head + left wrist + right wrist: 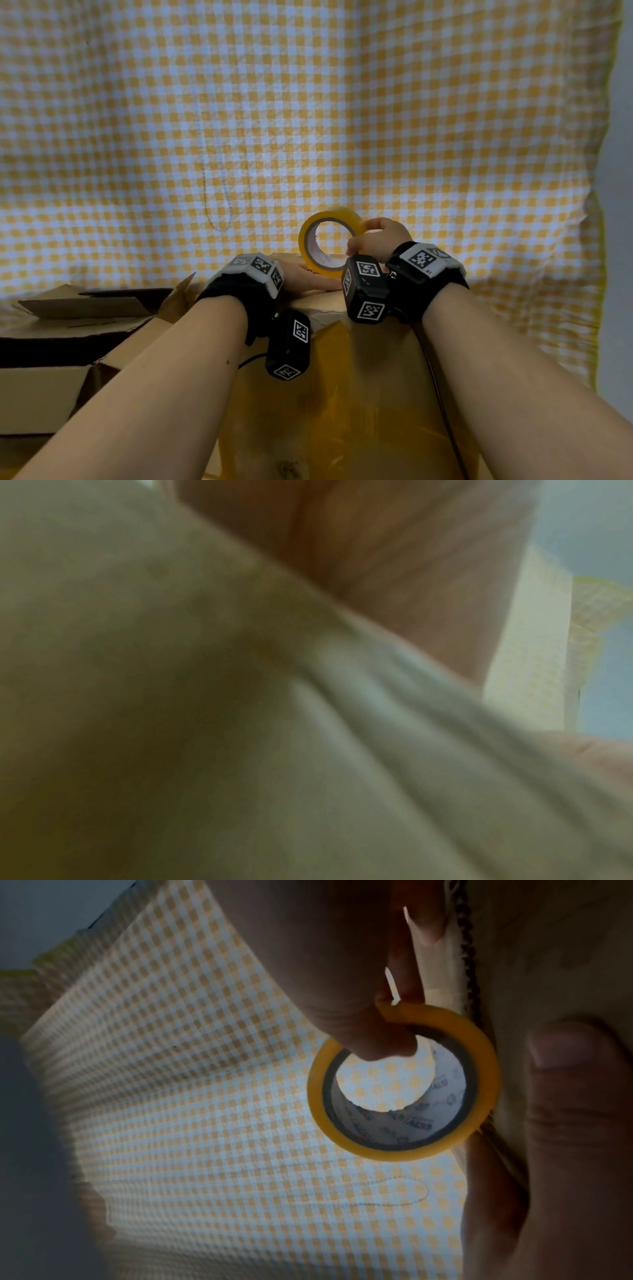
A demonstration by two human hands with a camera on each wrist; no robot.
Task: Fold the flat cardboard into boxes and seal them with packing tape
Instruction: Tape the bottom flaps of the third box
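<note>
A brown cardboard box point(376, 359) stands right in front of me, with a strip of yellow tape point(329, 383) running down its near face. On the far edge of its top a yellow packing tape roll point(306, 240) stands on edge. My right hand point(380, 240) grips the roll, and in the right wrist view the thumb hooks into the core of the roll point(316, 1096). My left hand point(308, 281) lies flat on the box top just before the roll, fingers straight. The left wrist view is a close blur of box surface.
Open cardboard boxes point(68, 308) with raised flaps sit at the left, touching the box. A yellow and white checked cloth point(308, 120) covers the surface behind. The cloth ends at the right beside a grey wall point(616, 171).
</note>
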